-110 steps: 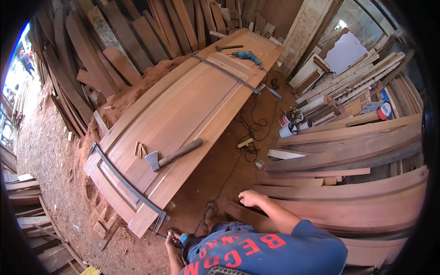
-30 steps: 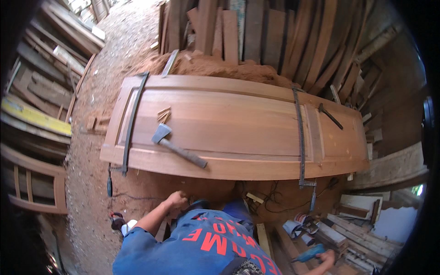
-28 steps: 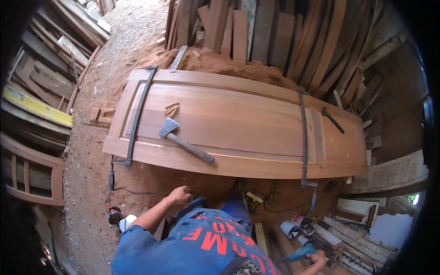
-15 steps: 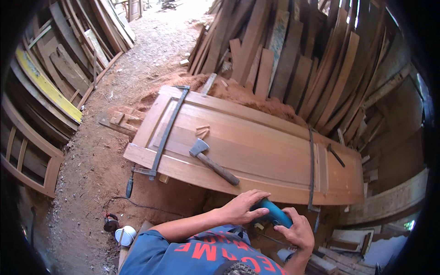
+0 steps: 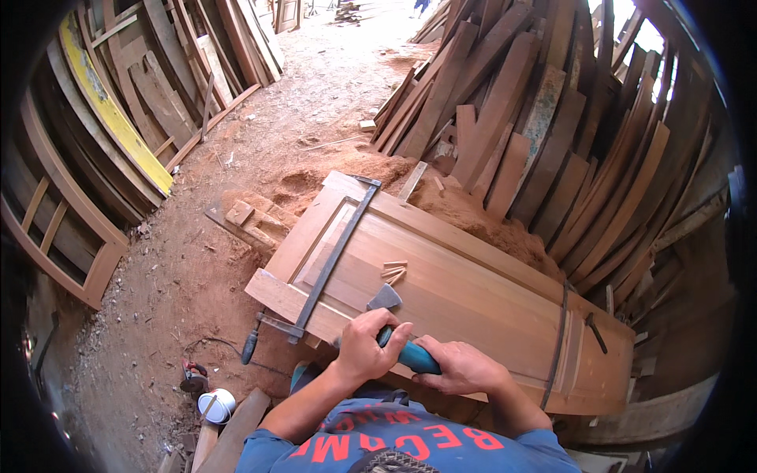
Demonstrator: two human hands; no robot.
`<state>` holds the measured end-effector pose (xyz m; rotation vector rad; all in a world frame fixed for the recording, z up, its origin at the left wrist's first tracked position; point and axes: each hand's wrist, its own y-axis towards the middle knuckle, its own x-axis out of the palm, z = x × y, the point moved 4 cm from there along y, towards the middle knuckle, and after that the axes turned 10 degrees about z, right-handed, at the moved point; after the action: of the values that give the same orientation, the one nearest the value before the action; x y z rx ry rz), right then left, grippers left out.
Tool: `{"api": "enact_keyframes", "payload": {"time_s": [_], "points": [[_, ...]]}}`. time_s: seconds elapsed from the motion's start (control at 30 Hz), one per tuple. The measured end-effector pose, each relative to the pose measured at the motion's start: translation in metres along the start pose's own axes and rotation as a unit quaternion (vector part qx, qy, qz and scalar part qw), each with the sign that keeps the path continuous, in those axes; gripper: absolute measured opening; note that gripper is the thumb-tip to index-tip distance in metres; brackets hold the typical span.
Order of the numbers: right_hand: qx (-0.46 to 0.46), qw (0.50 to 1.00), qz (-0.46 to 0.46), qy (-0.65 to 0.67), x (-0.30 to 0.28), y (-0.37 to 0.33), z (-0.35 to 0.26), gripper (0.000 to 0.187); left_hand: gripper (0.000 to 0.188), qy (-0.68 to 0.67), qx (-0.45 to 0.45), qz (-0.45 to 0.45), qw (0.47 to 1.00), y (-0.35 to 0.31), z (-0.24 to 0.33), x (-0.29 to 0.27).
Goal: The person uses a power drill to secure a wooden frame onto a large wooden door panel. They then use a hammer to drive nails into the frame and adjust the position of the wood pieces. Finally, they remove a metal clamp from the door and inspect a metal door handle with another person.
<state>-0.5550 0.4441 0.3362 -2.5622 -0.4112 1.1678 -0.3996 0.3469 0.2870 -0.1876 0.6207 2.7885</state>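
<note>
A teal-bodied power tool (image 5: 419,359) is gripped in both hands above the near edge of a panelled wooden door (image 5: 481,307). My left hand (image 5: 369,344) wraps its left end, and my right hand (image 5: 467,366) closes around its right end. The tool's working end is mostly hidden behind my left hand. Just beyond that hand lies a hatchet (image 5: 385,298), its blade showing and its handle covered. Several small wood wedges (image 5: 393,272) rest beside the blade. Bar clamps cross the door at the left (image 5: 335,264) and right (image 5: 558,347).
A hammer (image 5: 596,334) lies at the door's right end. On the ground at left are a white bucket (image 5: 217,406) and a red-and-black tool (image 5: 194,377) near a cord. Leaning planks (image 5: 501,118) and sawdust (image 5: 315,169) border the far side.
Both hands have carried the teal tool leftward, close to the hatchet, whose handle they now cover. My left hand's grip has turned more upright. The whole view has shifted.
</note>
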Motion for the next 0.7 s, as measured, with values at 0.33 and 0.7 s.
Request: {"api": "enact_keyframes", "payload": {"time_s": [0.33, 0.7], "points": [[0.099, 0.955, 0.097, 0.262, 0.045, 0.075, -0.045, 0.053, 0.028, 0.039, 0.192, -0.096, 0.976, 0.079, -0.011, -0.070], [0.186, 0.939, 0.154, 0.244, 0.099, 0.141, -0.081, 0.038, 0.033, -0.009, 0.206, -0.134, 0.969, 0.090, -0.064, -0.121]]}}
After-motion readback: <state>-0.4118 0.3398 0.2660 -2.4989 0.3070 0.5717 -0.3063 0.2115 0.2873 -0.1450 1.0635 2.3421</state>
